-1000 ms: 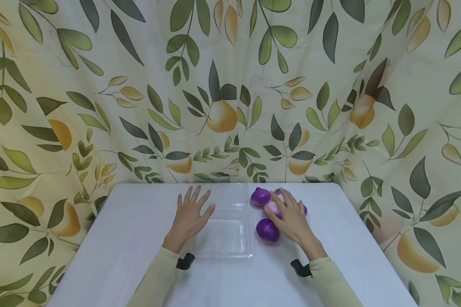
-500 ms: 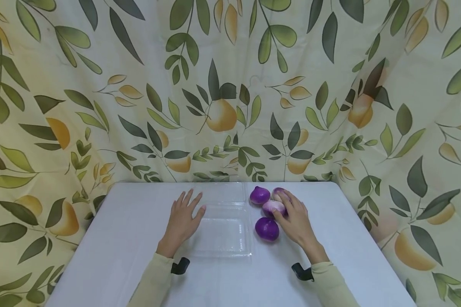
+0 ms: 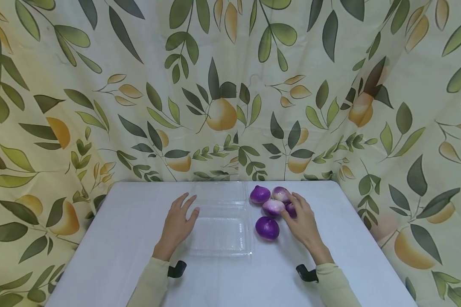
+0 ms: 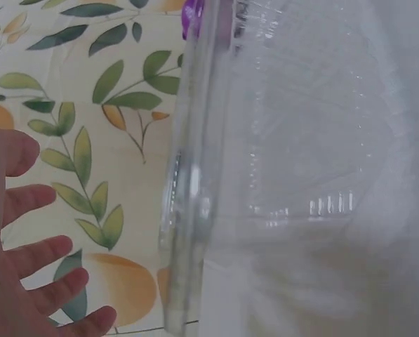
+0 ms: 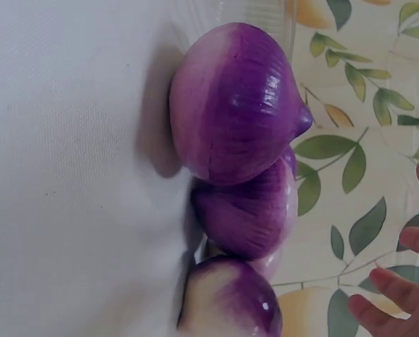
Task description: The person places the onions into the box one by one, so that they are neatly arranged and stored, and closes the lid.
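Several purple onions (image 3: 267, 228) lie in a group on the table; some are partly white. My right hand (image 3: 304, 222) hovers at their right side, partly hiding the rightmost onion (image 3: 290, 210). In the right wrist view its fingers (image 5: 395, 295) are relaxed and apart from the onions (image 5: 237, 105). Left of the group lies a clear plastic container (image 3: 219, 236), with a see-through lid panel (image 3: 219, 192) spread out behind it. My left hand (image 3: 175, 224) is over the container's left side. Its fingers (image 4: 37, 256) are spread and hold nothing in the left wrist view.
A white-covered table (image 3: 111, 256) spans the lower part of the head view. Behind it and on both sides hangs a curtain (image 3: 230, 85) printed with leaves and fruit. Each wrist carries a small black mount (image 3: 306, 273).
My left hand has drawn back to the left, away from the container's middle. My right hand has shifted right and nearer to me, uncovering more of the onions, which look unmoved.
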Demonstrator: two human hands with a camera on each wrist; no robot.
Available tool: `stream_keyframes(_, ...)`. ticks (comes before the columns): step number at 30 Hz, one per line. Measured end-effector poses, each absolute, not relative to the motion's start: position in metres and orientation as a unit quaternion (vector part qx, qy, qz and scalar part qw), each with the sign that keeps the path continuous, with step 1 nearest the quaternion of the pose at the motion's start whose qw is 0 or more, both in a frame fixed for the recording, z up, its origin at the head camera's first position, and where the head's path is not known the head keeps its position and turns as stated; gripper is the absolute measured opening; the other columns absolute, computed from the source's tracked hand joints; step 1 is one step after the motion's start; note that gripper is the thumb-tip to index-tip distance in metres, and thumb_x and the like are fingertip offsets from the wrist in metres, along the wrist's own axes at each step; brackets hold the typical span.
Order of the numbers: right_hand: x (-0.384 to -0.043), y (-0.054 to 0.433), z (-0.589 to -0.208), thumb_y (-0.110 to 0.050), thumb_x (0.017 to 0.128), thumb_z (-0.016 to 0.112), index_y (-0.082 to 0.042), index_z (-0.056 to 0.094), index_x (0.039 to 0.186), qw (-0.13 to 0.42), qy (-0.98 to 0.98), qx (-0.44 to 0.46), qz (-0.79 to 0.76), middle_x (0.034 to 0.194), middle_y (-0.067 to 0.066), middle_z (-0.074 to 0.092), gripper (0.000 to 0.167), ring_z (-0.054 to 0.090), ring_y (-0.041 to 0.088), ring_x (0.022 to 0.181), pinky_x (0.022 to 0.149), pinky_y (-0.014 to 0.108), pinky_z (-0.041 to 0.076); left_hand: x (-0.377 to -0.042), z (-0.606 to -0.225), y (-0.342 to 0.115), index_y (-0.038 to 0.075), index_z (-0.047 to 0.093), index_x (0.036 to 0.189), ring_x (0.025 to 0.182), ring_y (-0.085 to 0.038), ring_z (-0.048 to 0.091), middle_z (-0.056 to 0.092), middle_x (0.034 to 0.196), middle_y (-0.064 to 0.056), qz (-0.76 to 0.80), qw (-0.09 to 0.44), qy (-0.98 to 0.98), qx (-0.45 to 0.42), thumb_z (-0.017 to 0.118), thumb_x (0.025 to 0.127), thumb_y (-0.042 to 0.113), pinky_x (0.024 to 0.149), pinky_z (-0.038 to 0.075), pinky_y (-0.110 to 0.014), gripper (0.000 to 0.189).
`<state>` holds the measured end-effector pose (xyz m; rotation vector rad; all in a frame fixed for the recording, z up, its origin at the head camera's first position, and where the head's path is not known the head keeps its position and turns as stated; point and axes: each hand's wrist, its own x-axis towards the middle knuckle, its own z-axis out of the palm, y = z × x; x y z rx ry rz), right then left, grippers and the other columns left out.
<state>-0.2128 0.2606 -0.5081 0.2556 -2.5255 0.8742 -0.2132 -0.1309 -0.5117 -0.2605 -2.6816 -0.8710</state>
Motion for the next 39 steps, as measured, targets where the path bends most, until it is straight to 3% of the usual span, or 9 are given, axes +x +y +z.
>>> stream_keyframes(8,-0.214,0.269,-0.511,-0.022,0.090,0.067,-0.003,0.052,0.138,0.223,-0.911,0.072,0.338,0.144,0.025,0.045,0.054,0.042,0.050,0.131,0.105,0.067,0.034,-0.210,-0.516,-0.138,0.017,0.055,0.140,0.137,-0.037,0.043,0.042,0.152,-0.011,-0.326,0.152,-0.930,-0.070,0.055,0.098,0.034,0.096,0.051,-0.059,0.045)
stream_keyframes(16,-0.217,0.278,-0.518,-0.023,0.089,0.067,-0.001,0.053,0.137,0.233,-0.904,0.053,0.356,0.141,0.026,0.047,0.054,0.042,0.049,0.130,0.108,0.064,0.033,-0.211,-0.528,-0.148,0.017,0.055,0.139,0.132,-0.033,0.050,0.042,0.152,-0.007,-0.354,0.131,-0.924,-0.058,0.056,0.098,0.032,0.097,0.050,-0.057,0.044)
stream_keyframes(23,-0.218,0.283,-0.521,-0.018,0.091,0.066,-0.002,0.052,0.136,0.230,-0.902,0.013,0.364,0.141,0.026,0.046,0.050,0.041,0.047,0.133,0.110,0.061,0.033,-0.210,-0.538,-0.156,0.016,0.056,0.139,0.114,-0.032,0.063,0.043,0.151,-0.008,-0.387,0.120,-0.913,-0.051,0.058,0.097,0.030,0.085,0.057,-0.048,0.044)
stream_keyframes(26,-0.219,0.285,-0.521,-0.017,0.091,0.065,-0.002,0.051,0.137,0.223,-0.903,-0.008,0.368,0.142,0.026,0.045,0.050,0.040,0.047,0.134,0.111,0.060,0.032,-0.208,-0.541,-0.159,0.016,0.057,0.138,0.114,-0.030,0.064,0.044,0.150,-0.009,-0.396,0.117,-0.910,-0.049,0.058,0.097,0.028,0.081,0.058,-0.044,0.043)
stream_keyframes(39,-0.227,0.294,-0.530,-0.017,0.091,0.063,-0.001,0.046,0.141,0.194,-0.893,-0.063,0.401,0.146,0.029,0.039,0.055,0.037,0.048,0.136,0.115,0.059,0.029,-0.203,-0.551,-0.166,0.012,0.066,0.124,0.102,-0.025,0.070,0.053,0.143,-0.004,-0.444,0.117,-0.885,-0.075,0.060,0.092,0.007,0.078,0.060,-0.036,0.034)
